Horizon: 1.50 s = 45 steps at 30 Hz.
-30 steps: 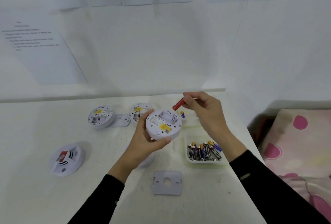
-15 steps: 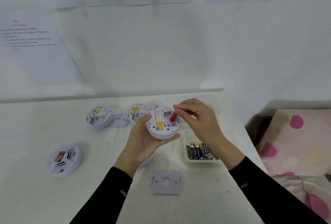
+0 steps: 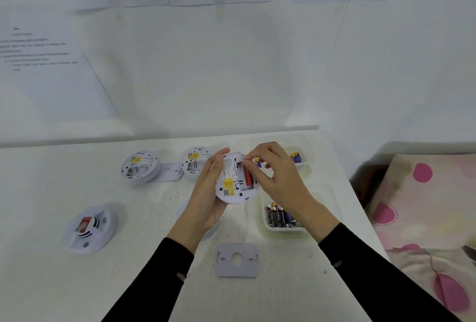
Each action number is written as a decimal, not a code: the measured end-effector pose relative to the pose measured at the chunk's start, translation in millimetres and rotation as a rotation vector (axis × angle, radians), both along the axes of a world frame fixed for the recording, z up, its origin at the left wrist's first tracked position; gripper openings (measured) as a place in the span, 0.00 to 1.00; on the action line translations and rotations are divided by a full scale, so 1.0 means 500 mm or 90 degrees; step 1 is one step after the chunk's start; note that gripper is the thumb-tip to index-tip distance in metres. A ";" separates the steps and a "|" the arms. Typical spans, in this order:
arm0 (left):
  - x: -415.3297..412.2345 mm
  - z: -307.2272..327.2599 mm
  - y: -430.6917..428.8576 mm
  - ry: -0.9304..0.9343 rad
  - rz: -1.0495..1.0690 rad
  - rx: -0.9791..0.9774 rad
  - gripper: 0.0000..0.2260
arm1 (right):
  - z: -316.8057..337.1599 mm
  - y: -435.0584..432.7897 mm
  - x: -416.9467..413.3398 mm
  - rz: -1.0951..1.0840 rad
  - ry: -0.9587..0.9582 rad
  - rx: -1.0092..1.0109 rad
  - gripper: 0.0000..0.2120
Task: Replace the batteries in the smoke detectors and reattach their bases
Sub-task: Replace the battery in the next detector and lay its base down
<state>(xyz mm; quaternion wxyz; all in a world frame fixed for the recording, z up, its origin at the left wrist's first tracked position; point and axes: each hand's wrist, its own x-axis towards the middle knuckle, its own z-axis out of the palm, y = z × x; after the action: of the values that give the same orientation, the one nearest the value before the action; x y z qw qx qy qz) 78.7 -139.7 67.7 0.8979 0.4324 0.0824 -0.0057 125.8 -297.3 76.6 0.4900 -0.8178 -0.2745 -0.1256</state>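
My left hand (image 3: 206, 192) holds a round white smoke detector (image 3: 233, 185) above the table, its back with a yellow label facing me. A red battery (image 3: 248, 176) lies in its battery bay. The fingertips of my right hand (image 3: 273, 177) press on that battery from the right. A flat grey base plate (image 3: 237, 259) lies on the table in front of me. Two more detectors lie back-up at the rear, one to the left (image 3: 140, 169) and one in the middle (image 3: 197, 163). Another detector (image 3: 90, 229) sits face-up at the left.
A clear tray of several batteries (image 3: 280, 217) stands just right of my hands, and a second tray (image 3: 297, 158) with a few batteries is behind it. Another base plate (image 3: 171, 172) lies between the rear detectors. A pink spotted cushion (image 3: 425, 213) lies beyond the table's right edge.
My right hand brought the red battery down from above the detector into the battery bay. My left hand turned the detector so the bay runs roughly upright.
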 end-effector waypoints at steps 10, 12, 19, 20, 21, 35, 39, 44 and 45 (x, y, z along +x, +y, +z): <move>-0.001 -0.006 -0.006 0.033 0.036 -0.008 0.12 | -0.073 0.002 -0.039 -0.169 -0.172 -0.260 0.21; -0.003 -0.008 -0.005 0.045 0.036 -0.014 0.12 | -0.079 -0.001 -0.043 -0.203 -0.207 -0.292 0.20; 0.007 0.009 0.004 0.040 0.037 0.014 0.15 | -0.032 -0.034 0.087 -0.128 0.115 -0.054 0.16; 0.008 0.012 0.006 0.037 0.033 0.017 0.13 | -0.035 -0.049 0.128 -0.192 0.126 -0.160 0.14; 0.009 0.016 0.006 0.034 0.029 0.019 0.13 | -0.040 -0.062 0.163 -0.237 0.155 -0.315 0.14; 0.011 0.017 0.012 0.050 0.026 0.006 0.14 | -0.056 -0.064 0.226 -0.216 0.245 -0.475 0.07; 0.012 0.016 0.018 0.057 0.036 0.015 0.16 | 0.000 -0.044 0.132 -0.189 0.207 0.058 0.06; 0.019 0.011 0.017 0.058 0.045 0.015 0.16 | 0.042 -0.003 -0.027 -0.083 0.098 0.286 0.05; 0.021 0.009 0.015 0.051 0.043 0.012 0.16 | 0.034 0.005 -0.045 -0.082 0.052 0.261 0.06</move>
<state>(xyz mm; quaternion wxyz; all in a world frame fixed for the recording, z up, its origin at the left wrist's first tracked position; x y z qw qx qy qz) 89.1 -132.4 72.3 0.8894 0.4372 0.1332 0.0078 103.4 -295.0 93.4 0.6474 -0.7216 -0.1701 -0.1766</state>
